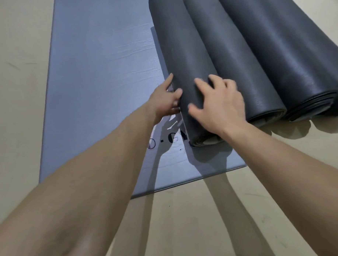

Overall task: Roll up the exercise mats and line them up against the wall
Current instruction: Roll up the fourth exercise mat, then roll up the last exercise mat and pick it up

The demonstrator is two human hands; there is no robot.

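Reaching forward, pressing left hand (168,101) fingers together against the side of dark grey rolled foam mat (181,56), spreading right hand (220,105) fingers across its top, resting it on flat blue-grey foam mat (97,82), touching two other dark rolls (238,54).

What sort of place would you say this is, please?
Probably a gym or exercise room: three rolled mats lie side by side, another mat lies flat, on a bare pale floor.

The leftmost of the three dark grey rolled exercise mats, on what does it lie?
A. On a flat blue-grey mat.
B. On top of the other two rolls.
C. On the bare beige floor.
A: the leftmost dark grey rolled mat rests on the flat blue-grey mat, beside the middle dark grey roll, not on it.
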